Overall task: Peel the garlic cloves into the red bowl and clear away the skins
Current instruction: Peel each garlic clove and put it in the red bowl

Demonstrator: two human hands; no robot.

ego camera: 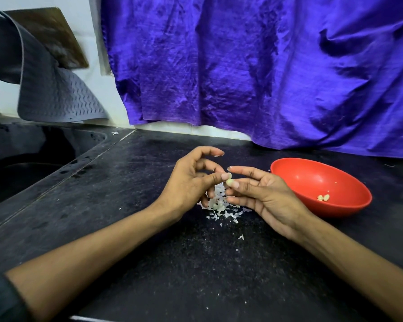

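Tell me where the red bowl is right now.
In the head view the red bowl sits on the black counter, just right of the right hand.

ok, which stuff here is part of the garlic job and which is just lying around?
Part of the job:
- garlic clove, pinched between left hand and right hand
- red bowl with peeled cloves inside
- pile of skins on the counter

Lying about:
- grey mat
- purple cloth
- sink
- brown board
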